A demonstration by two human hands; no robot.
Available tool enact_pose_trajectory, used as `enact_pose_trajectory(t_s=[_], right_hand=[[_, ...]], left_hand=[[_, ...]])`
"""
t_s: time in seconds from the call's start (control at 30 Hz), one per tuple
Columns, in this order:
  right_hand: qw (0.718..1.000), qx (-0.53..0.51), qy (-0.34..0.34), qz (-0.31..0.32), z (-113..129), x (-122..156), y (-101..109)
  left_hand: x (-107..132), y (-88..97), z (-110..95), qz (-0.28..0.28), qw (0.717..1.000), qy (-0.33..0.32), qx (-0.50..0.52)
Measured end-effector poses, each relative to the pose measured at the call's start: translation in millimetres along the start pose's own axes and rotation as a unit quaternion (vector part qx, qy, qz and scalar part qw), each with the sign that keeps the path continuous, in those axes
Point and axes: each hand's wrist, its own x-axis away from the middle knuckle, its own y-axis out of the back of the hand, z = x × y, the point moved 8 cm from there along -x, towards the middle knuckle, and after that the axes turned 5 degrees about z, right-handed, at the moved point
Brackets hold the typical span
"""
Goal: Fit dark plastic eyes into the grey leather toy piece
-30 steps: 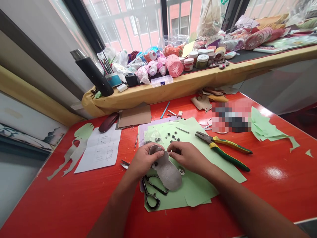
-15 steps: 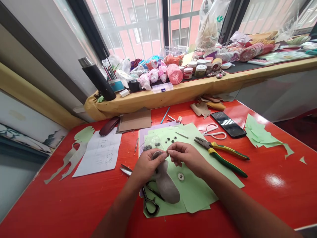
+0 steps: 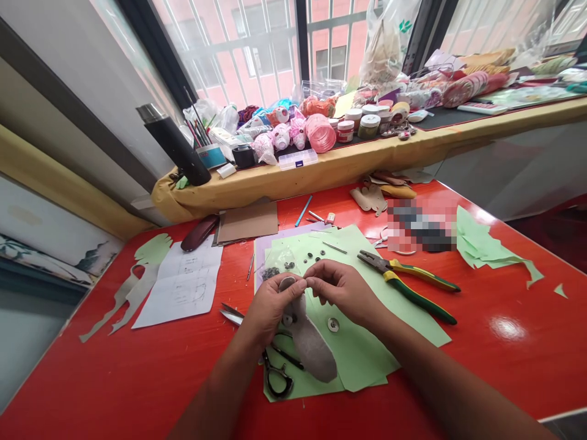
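Note:
My left hand [image 3: 268, 305] grips the upper end of a long grey felt piece [image 3: 312, 345], which hangs down over the green paper sheets [image 3: 367, 348]. My right hand [image 3: 342, 290] is pinched against the top of that piece, fingertips meeting the left thumb; what it pinches is too small to name. A round metal snap button [image 3: 333, 324] lies on the green paper just below my right hand. Several small dark buttons [image 3: 316, 252] lie scattered on the paper beyond my hands.
Black scissors [image 3: 277, 373] lie under my left wrist, green-and-yellow pliers [image 3: 408, 282] to the right. White paper [image 3: 183, 284] and a grey cut-out [image 3: 131, 293] lie left on the red table [image 3: 114, 379]. Green scraps [image 3: 486, 247] sit far right. A cluttered yellow ledge [image 3: 367, 159] runs behind.
The hands lifted the felt piece's top slightly and stayed pinched together. The snap button beside the felt now lies uncovered on the green paper. The view shifted a little.

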Motion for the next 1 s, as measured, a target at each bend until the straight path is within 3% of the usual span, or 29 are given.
enact_pose_trajectory(t_s=[0.4,1.0], right_hand=[[0.979,0.194,0.052,-0.034,7.4,6.3,-0.4],[0.971,0.229,0.063,-0.035,12.6,6.9,1.0]], left_hand=[[0.3,3.6,-0.6,-0.035,0.999,-0.005,0.006],[0.0,2.2,2.0,-0.009,1.0,-0.004,-0.001]])
